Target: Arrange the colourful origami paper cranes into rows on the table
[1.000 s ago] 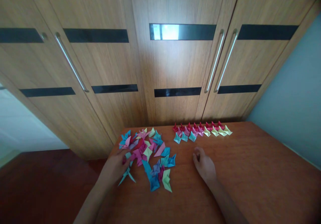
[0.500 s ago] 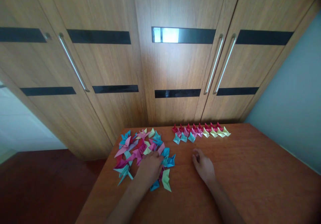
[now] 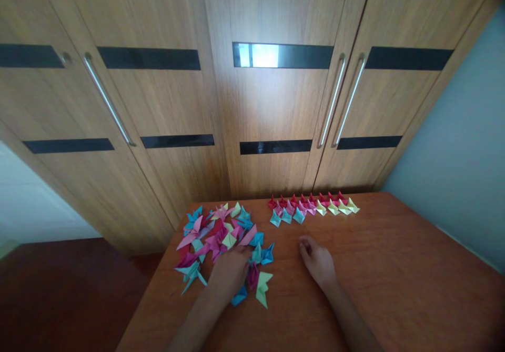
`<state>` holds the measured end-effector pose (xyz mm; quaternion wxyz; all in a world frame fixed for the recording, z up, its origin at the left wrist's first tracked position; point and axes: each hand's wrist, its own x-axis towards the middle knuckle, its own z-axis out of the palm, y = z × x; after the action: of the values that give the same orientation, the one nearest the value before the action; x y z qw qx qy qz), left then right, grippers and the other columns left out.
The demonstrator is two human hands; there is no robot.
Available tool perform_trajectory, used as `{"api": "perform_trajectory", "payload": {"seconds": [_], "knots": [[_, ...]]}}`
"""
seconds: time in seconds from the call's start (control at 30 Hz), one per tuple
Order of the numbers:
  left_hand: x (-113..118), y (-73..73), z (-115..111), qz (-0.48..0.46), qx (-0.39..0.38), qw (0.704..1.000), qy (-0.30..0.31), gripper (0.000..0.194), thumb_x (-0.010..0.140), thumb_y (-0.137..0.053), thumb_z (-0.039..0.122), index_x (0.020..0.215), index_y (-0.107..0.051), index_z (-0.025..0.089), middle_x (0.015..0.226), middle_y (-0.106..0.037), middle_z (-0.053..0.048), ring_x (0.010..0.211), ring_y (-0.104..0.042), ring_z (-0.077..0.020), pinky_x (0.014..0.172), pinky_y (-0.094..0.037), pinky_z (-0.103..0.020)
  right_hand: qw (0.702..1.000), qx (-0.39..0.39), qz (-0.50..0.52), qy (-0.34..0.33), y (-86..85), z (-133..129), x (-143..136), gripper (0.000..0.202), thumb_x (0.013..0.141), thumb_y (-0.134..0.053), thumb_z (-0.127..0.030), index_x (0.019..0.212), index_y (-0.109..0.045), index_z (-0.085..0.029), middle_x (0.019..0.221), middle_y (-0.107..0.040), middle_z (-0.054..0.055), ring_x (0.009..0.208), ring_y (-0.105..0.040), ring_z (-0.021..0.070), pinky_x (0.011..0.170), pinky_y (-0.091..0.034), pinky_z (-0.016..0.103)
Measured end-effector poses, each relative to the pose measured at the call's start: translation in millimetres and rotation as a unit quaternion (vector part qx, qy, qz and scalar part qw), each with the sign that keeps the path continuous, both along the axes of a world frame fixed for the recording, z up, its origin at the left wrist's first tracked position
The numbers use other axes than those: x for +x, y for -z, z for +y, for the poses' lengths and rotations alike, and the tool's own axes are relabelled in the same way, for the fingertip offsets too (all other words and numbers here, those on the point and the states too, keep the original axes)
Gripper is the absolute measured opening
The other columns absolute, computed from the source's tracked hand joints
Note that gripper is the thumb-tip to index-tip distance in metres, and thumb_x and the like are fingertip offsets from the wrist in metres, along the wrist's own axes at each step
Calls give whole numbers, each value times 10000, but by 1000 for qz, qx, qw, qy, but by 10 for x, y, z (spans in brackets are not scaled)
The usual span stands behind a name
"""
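Observation:
My left hand (image 3: 231, 267) reaches palm down into a loose pile of colourful folded paper cranes (image 3: 215, 244) on the left of the table. Its fingers bend down among them, closed, and what they hold, if anything, is hidden. By its fingertips are a teal crane (image 3: 256, 253) and a blue crane (image 3: 267, 254); a magenta crane (image 3: 253, 277) and a pale green crane (image 3: 263, 289) lie just nearer. My right hand (image 3: 319, 263) rests on the table to the right, fingers curled in with nothing visible in them.
Behind my right hand, folded paper pieces stand in colour rows near the back edge: red (image 3: 321, 198), pink (image 3: 302, 206), yellow (image 3: 333, 208) and three teal (image 3: 287, 215). The wooden table (image 3: 379, 278) meets a wardrobe (image 3: 272, 176) with metal handles; a wall (image 3: 453, 157) is at right.
My left hand has drawn slightly back toward me within the pile. The pale green crane has turned a little, and more of the magenta crane shows. My right hand stays put.

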<state>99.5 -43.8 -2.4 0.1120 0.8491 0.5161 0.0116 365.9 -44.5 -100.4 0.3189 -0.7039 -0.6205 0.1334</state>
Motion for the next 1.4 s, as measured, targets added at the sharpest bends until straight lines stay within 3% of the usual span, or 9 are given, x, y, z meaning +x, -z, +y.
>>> {"api": "perform_trajectory", "payload": {"seconds": [0.43, 0.83, 1.0, 1.2, 1.4], "knots": [[-183, 7, -18, -18, 18, 998, -65, 205, 869, -429, 201, 887, -631, 235, 991, -642, -39, 924, -603, -184, 790, -425, -261, 1000, 15, 1, -11, 21, 7, 15, 239, 847, -403, -295, 943, -615, -243, 917, -698, 22, 831, -654, 193, 721, -459, 268], [-328, -27, -9, -200, 91, 975, -42, 195, 865, -450, 180, 889, -638, 227, 930, -655, -31, 873, -605, -173, 801, -441, -270, 997, 33, 70, -12, 24, 12, 14, 228, 830, -448, -339, 893, -651, -259, 860, -702, 13, 762, -650, 196, 691, -466, 283], [-108, -98, -3, -266, 95, 959, -8, 166, 838, -487, 167, 854, -643, 224, 873, -658, -16, 816, -611, -158, 749, -454, -246, 973, 53, 219, -42, -51, -21, -49, 284, 814, -514, -452, 895, -664, -225, 819, -688, 34, 723, -627, 198, 674, -480, 294], [422, -33, 45, -285, 68, 955, 48, 159, 816, -497, 120, 829, -635, 199, 842, -645, -22, 808, -590, -155, 741, -446, -241, 923, 29, 372, -97, -213, -151, -179, 384, 801, -552, -521, 961, -659, -188, 654, -586, -1, 585, -521, 137, 518, -402, 234], [750, 50, 80, -291, 30, 952, 89, 171, 808, -504, 101, 838, -644, 194, 852, -649, -23, 800, -581, -146, 736, -435, -227, 900, 23, 426, -94, -266, -191, -98, 341, 748, -631, -510, 778, -673, -173, 566, -498, -34, 531, -417, 95, 487, -324, 211]]}}
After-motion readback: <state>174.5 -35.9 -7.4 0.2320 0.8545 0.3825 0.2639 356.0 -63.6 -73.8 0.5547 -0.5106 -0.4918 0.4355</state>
